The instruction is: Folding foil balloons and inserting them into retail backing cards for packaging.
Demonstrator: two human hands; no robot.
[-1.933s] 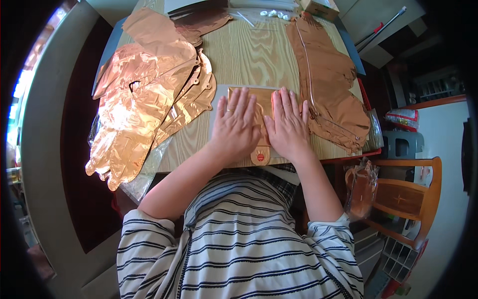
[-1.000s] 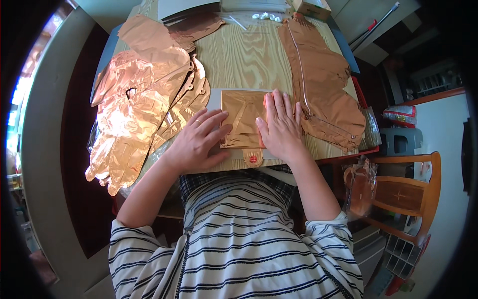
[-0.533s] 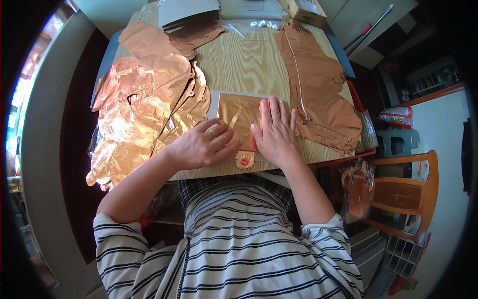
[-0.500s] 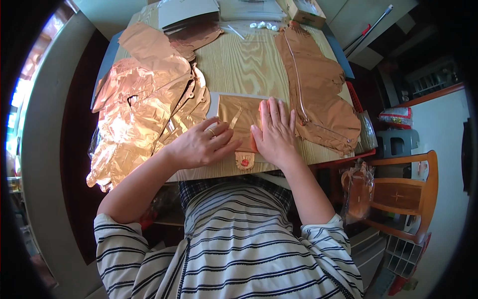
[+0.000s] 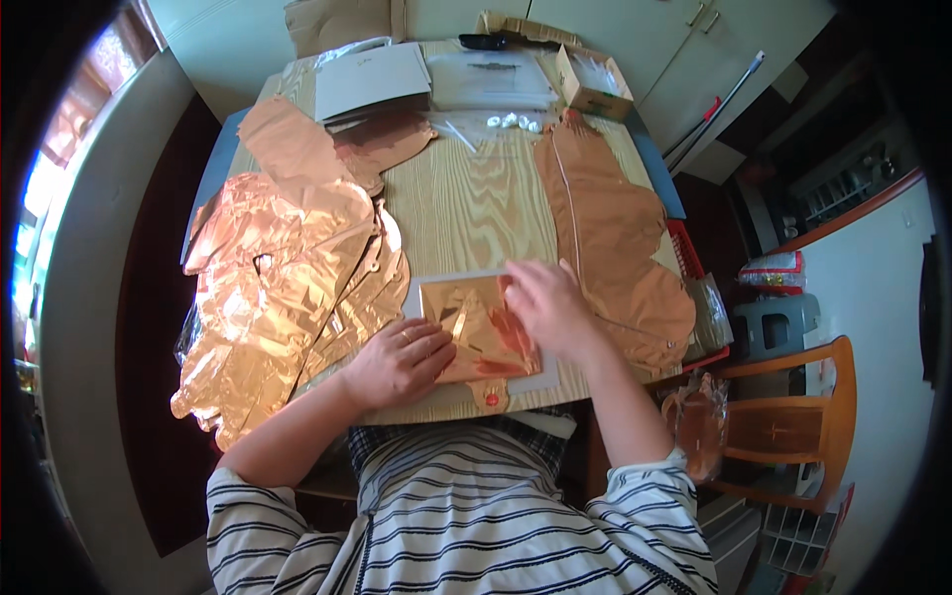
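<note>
copper foil square (image 5: 479, 327) under two hands (image 5: 397, 362)

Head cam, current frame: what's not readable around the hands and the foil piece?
- Head view: right hand is motion-blurred; its grip is unclear.
- Folded foil sheet: right edge hidden under that hand.
- White card beneath: mostly covered by foil.
- Left hand: palm contact hidden.
- Small white bits: too small.

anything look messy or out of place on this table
Yes. The crumpled copper foil pile spills over the table's left edge and hangs past it. Both hands, left and right, rest on a folded foil piece lying slightly askew.
</note>
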